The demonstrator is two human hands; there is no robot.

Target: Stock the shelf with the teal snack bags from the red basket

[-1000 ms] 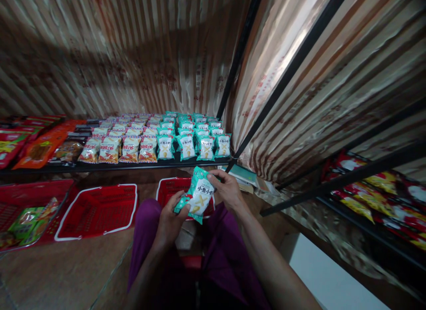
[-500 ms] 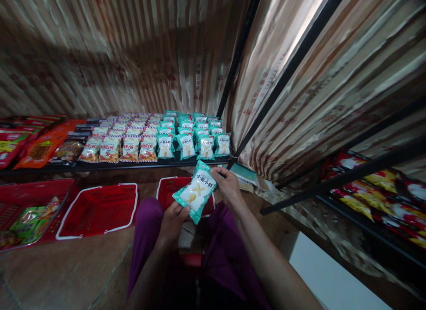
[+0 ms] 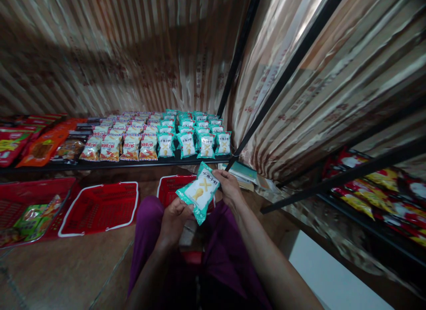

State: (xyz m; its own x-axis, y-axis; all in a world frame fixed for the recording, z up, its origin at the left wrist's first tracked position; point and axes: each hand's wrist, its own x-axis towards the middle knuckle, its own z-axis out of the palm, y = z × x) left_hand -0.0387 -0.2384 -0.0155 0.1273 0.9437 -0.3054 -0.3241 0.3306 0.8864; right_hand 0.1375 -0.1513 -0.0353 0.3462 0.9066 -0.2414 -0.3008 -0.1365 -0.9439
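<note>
Left hand (image 3: 175,216) first: its thumb and fingers were closed on the near left corner of a teal-and-white snack bag (image 3: 199,192), and on my feed I saw the right hand (image 3: 229,185) pinching the opposite edge at the upper right. So I had both hands gripping one bag, held tilted in the air above the person's lap, printed face up, with dark characters, a pale cross shape and a yellow drawing in view (the characters I could make out matched those on the shelf).

Just behind the held bag, and partly hidden by it, I saw a red basket (image 3: 171,184) with a white rim. Beyond stood the shelf (image 3: 140,164), where rows of matching teal bags (image 3: 206,145) filled the right end. Directly left of them I had white bags with striped tops (image 3: 129,145), then brown packs with dark tops (image 3: 69,148), an orange pack (image 3: 43,145) and red packs (image 3: 12,143).

Two more red baskets sat on the floor to the left; the farther one held green packets (image 3: 33,219). Purple trousers (image 3: 148,225) framed my lower view, some books (image 3: 244,171) lay past the right hand, and red-and-yellow bags (image 3: 359,203) lay at far right.
</note>
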